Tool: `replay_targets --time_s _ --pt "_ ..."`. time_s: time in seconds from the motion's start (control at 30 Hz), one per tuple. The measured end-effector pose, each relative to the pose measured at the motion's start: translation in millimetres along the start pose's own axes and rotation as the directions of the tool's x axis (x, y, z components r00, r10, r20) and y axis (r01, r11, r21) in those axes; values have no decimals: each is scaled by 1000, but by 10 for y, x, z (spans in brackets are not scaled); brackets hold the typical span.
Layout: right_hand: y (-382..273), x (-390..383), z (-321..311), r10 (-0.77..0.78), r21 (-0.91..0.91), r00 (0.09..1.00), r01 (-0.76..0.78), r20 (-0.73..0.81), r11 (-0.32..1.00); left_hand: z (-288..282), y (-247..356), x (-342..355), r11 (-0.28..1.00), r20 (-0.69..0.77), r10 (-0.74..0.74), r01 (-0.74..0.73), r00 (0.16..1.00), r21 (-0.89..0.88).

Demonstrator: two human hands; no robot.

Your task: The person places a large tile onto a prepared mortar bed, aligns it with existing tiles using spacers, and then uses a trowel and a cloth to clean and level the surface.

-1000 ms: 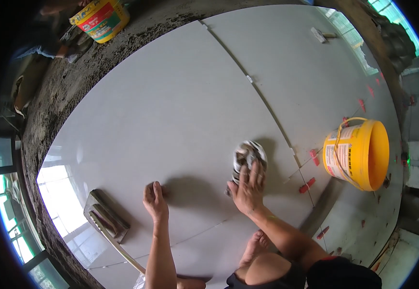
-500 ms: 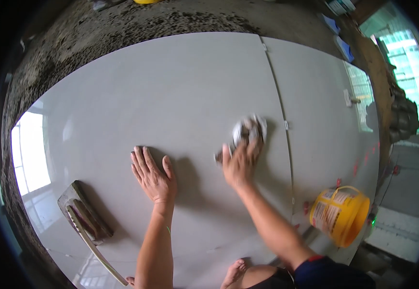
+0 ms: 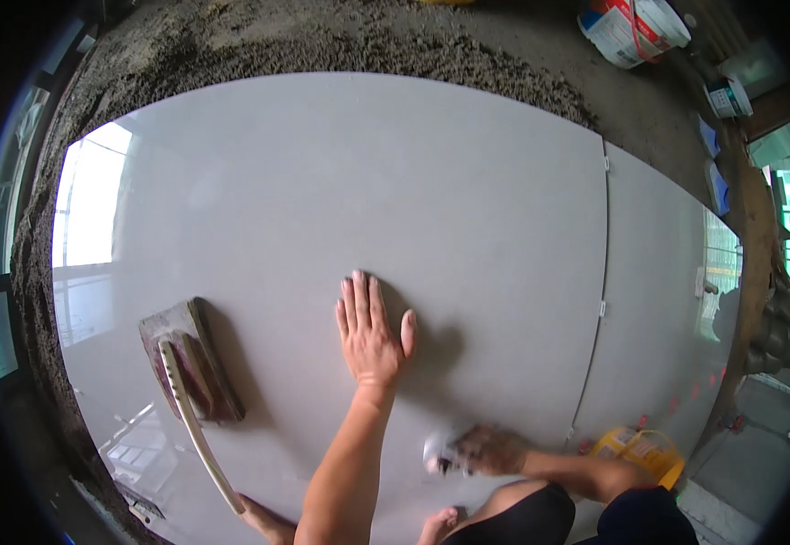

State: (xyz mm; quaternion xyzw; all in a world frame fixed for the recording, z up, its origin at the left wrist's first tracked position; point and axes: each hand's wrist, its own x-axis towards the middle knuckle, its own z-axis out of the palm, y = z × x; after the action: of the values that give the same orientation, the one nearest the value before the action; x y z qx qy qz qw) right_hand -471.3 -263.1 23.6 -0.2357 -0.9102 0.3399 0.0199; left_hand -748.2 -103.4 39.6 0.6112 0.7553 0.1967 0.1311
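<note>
Large glossy grey tiles [image 3: 486,163] lie below me with a narrow seam and small white spacers. My left hand [image 3: 372,331] rests flat on the middle of the big tile, fingers straight and thumb out. My right hand [image 3: 490,447], blurred, is low on the right, closed on a crumpled white-and-dark cloth [image 3: 442,452] against the tile. Left of my left hand lies a padded tool [image 3: 195,359] with a long pale strap or handle reaching toward the bottom edge. My bare foot [image 3: 440,525] shows at the lower edge.
A yellow bucket [image 3: 645,450] is at the lower right, partly behind my arm, near red levelling clips [image 3: 695,391]. Rough mortar [image 3: 340,50] borders the tiles' far side, with white buckets [image 3: 627,32] and blue pieces [image 3: 710,136] beyond. Dark lumpy material [image 3: 772,327] lies at the right.
My right hand has swept the cloth from higher on the tile down toward my body. My left hand went from loosely curled to flat on the tile. The camera's view has turned.
</note>
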Motion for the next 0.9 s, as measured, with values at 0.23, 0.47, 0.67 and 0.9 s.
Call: replay_targets --time_s 0.23,0.47,0.67,0.9 --pt "1631 1846 -1514 -357 -333 932 316 -67 888 52 -4 21 998 -16 -41 41 999 -52" --pt "3127 2473 -2645 525 55 365 -781 -769 623 46 -44 40 999 -40 -23 24 999 27" --pt "2765 1849 -2128 482 12 223 -899 -847 437 21 41 42 999 -11 -10 11 1000 31" --pt "1447 1291 -1255 511 48 392 -756 -765 653 19 -59 45 994 -141 87 -95 986 -50"
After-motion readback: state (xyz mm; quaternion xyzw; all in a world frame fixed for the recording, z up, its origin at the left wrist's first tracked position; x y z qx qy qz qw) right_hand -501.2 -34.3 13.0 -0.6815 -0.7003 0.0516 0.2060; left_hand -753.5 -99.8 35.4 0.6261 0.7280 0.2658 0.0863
